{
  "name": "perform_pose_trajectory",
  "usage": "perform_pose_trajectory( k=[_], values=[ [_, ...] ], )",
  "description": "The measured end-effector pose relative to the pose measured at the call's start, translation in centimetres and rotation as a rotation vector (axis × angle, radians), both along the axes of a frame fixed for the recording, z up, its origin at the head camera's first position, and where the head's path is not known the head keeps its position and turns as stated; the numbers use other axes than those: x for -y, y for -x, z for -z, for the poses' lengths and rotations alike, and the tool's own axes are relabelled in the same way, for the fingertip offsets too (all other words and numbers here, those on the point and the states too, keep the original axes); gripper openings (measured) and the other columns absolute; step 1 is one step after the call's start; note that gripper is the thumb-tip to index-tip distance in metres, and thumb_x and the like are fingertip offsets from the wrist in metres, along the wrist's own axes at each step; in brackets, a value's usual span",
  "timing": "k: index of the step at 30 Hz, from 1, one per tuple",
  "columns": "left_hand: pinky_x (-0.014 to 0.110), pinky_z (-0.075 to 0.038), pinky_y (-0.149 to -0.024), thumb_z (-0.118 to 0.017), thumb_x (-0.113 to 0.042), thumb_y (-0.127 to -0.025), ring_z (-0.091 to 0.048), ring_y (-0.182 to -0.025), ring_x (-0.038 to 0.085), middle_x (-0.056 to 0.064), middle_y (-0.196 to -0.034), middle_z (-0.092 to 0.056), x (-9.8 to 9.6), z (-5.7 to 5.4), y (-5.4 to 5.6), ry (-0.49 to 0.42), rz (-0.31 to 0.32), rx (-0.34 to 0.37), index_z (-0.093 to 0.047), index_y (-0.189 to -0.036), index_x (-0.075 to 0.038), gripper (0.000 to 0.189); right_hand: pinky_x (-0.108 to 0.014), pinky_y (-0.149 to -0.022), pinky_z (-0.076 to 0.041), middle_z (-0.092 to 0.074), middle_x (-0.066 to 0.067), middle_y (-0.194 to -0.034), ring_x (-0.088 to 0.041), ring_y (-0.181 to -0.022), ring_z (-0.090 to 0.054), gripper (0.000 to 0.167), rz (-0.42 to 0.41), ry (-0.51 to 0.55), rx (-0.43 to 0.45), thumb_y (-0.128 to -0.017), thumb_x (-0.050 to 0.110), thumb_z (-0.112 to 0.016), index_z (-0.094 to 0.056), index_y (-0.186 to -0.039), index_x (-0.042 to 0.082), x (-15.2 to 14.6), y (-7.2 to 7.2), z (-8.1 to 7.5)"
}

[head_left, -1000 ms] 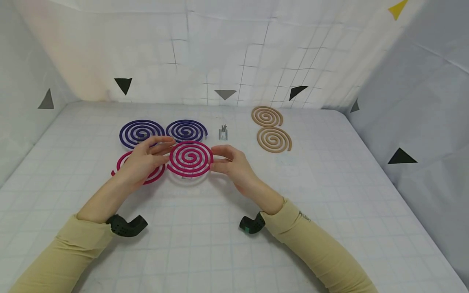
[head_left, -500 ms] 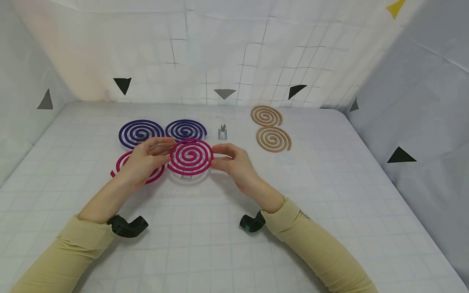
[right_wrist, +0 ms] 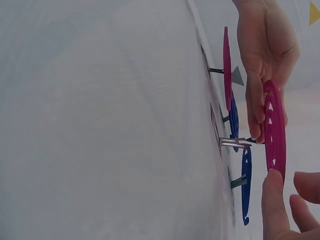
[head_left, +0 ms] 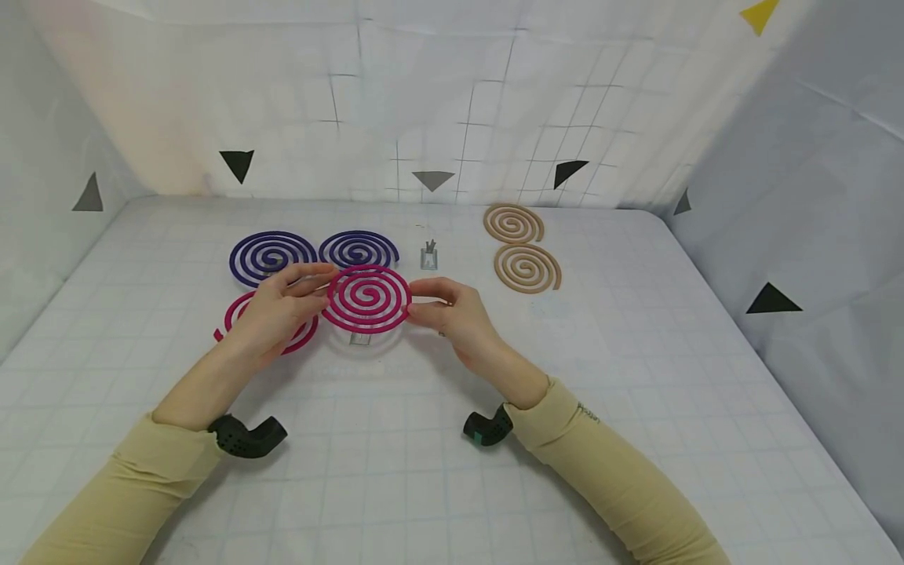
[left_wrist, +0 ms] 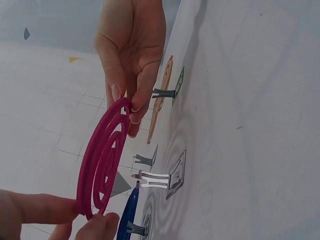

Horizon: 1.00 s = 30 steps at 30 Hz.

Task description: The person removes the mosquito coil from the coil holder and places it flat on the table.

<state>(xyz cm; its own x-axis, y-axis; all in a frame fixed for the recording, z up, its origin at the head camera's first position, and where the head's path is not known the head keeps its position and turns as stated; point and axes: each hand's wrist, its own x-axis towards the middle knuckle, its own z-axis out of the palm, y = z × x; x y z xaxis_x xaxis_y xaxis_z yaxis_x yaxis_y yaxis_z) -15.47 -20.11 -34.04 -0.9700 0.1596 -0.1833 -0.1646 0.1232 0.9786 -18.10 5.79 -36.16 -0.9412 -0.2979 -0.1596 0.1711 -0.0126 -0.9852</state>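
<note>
While both of your hands are occupied with one pink coil [head_left: 367,299], it sits left of centre in the head view, raised above the tabletop [head_left: 395,471]. Your left hand [head_left: 286,306] holds its left rim between thumb and fingers; your right hand [head_left: 455,314] holds the opposite rim likewise, so the grip is narrow on both sides. The coil faces upward, roughly level.

Under it you have a metal stand [left_wrist: 155,179], upright, its prongs apart from the coil in the left wrist view. A second pink coil [right_wrist: 227,70] lies left of centre in the head view, partly hidden by your left hand and wrist; the right wrist view shows it mounted on a stand.

Behind your hands, left of centre in the head view, two dark blue coils [head_left: 273,258] stand side by side. Another small stand [head_left: 428,255] is right of them. Two tan coils [head_left: 526,268] lie one behind the other, right of centre towards the back edge of the tabletop.
</note>
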Motion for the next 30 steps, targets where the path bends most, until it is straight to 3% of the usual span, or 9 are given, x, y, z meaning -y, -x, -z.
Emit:
perform_pose_trajectory(
  k=[11, 24, 30],
  values=[
    [0.013, -0.049, -0.094, -0.047, -0.007, -0.103, -0.035, -0.146, 0.030, 0.012, -0.161, -0.032, -0.1, -0.1, -0.1, -0.051, 0.004, 0.046, -0.032, -0.152, -0.009, 0.052, -0.031, -0.087, -0.058, -0.065, -0.015, -0.124, -0.013, -0.087, -0.071, 0.034, 0.013, 0.034, -0.003, -0.090, -0.003, -0.067, -0.064, -0.124, -0.002, -0.1, 0.1, 0.0],
    [0.016, -0.049, -0.096, -0.051, -0.012, -0.103, -0.041, -0.141, 0.029, 0.010, -0.161, -0.033, -0.1, -0.2, -0.1, -0.053, 0.025, 0.077, -0.034, -0.153, -0.010, 0.053, -0.032, -0.087, -0.059, -0.066, -0.017, -0.117, -0.014, -0.085, -0.070, 0.032, 0.011, 0.049, 0.004, -0.089, -0.005, -0.067, -0.066, -0.121, -0.006, -0.4, 0.6, 0.0],
    [0.020, -0.049, -0.099, -0.052, -0.012, -0.102, -0.044, -0.139, 0.028, 0.010, -0.159, -0.036, -0.6, 0.0, -0.1, -0.053, 0.022, 0.059, -0.038, -0.150, -0.009, 0.051, -0.033, -0.089, -0.058, -0.066, -0.016, -0.118, -0.017, -0.090, -0.070, 0.030, -0.012, 0.015, -0.013, -0.091, -0.001, -0.067, -0.066, -0.121, -0.004, -1.3, 0.8, -0.5]
  ],
)
